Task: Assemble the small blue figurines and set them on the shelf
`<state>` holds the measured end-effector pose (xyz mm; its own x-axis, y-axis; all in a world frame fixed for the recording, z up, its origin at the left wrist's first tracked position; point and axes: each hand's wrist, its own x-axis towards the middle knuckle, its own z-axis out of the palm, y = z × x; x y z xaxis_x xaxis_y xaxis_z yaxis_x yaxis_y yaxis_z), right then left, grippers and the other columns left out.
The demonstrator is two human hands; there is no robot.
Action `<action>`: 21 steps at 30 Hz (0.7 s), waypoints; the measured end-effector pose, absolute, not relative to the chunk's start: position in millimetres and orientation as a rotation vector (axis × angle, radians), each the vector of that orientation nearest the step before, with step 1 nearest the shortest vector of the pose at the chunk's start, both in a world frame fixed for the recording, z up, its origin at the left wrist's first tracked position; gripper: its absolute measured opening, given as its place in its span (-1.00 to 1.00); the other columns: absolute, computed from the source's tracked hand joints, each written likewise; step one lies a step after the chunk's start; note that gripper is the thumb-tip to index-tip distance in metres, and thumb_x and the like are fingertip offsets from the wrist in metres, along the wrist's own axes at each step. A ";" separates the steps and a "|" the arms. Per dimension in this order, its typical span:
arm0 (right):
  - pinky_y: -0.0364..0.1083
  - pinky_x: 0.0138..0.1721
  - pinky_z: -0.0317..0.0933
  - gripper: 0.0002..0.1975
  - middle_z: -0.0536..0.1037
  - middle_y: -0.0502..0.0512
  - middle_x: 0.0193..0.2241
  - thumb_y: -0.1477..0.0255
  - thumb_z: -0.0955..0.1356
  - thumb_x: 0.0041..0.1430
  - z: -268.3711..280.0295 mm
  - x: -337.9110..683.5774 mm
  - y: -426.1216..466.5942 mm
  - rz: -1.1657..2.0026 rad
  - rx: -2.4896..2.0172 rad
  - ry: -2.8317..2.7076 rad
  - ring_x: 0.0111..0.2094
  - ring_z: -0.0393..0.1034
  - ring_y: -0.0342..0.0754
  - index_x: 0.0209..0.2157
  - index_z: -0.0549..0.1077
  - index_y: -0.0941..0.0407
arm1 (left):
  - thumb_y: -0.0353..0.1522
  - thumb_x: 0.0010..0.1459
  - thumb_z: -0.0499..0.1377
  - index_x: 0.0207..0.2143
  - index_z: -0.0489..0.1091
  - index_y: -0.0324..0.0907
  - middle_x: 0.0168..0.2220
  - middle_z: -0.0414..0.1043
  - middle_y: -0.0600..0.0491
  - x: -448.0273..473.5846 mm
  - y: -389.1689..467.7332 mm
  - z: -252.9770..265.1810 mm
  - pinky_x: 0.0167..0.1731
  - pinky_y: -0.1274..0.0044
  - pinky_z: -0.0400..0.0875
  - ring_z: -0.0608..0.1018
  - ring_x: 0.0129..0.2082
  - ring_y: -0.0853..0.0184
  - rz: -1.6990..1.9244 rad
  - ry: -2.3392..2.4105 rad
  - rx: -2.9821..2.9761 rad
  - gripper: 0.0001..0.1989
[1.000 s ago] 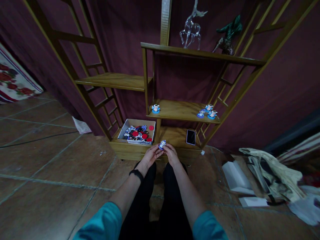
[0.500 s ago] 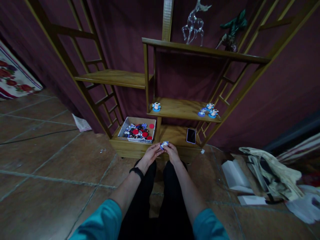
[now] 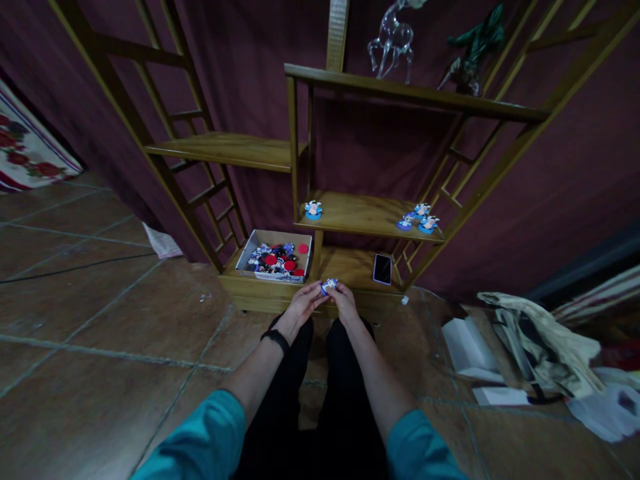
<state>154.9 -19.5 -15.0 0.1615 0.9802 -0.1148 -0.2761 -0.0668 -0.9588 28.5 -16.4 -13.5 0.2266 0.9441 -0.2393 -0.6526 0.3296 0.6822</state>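
One wide view from a camera on a person's head, facing forward and down at a wooden shelf unit (image 3: 367, 212).
The camera sits above the wearer's own body: turquoise sleeves (image 3: 203, 437) and dark trousers (image 3: 345, 413) fill the near edge, and bare forearms stretch away to the left hand (image 3: 303, 303) and right hand (image 3: 345, 303), mid-view and small. The unit stands just beyond them, roughly face-on; its lower boards are seen from above, while its upper part runs out at the far edge, clipping a clear deer figurine (image 3: 393, 40). Tiled floor (image 3: 100, 333) spreads left; piled cloth (image 3: 560, 343) appears right.
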 end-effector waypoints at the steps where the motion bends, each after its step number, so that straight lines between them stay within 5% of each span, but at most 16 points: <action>1: -0.20 -0.53 0.03 -0.75 0.54 -0.04 -0.51 0.31 0.42 -0.23 -15.4 155.2 -19.6 1.256 -1.160 -0.837 -0.52 0.26 -0.18 -0.42 0.52 0.12 | -0.52 -0.05 0.28 -0.25 0.45 -0.33 -0.27 0.52 -0.11 28.4 -16.4 -13.7 -0.17 0.38 0.46 0.56 -0.27 0.27 1.166 0.700 0.498 -0.76; 16: -0.18 -0.48 0.07 -0.74 0.54 -0.04 -0.47 0.33 0.41 -0.20 -10.3 154.4 -23.4 1.231 -1.121 -0.845 -0.49 0.28 -0.16 -0.37 0.51 0.10 | -0.54 0.01 0.23 -0.25 0.43 -0.33 -0.28 0.52 -0.11 28.1 -13.5 -14.3 -0.15 0.39 0.45 0.56 -0.29 0.31 1.111 0.706 0.471 -0.80; 21: -0.16 -0.38 0.17 -0.68 0.56 0.00 -0.35 0.31 0.41 -0.18 -10.8 154.3 -22.8 1.260 -1.076 -0.801 -0.34 0.37 -0.09 -0.28 0.51 0.07 | -0.51 0.02 0.23 -0.24 0.43 -0.32 -0.30 0.52 -0.10 27.1 -10.9 -17.2 -0.16 0.41 0.45 0.56 -0.29 0.31 1.133 0.696 0.463 -0.80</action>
<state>154.3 -22.8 -10.8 0.1666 0.9822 -0.0873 -0.3377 -0.0263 -0.9409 27.1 -10.9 -17.2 0.2529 0.9301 -0.2664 -0.6579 0.3672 0.6575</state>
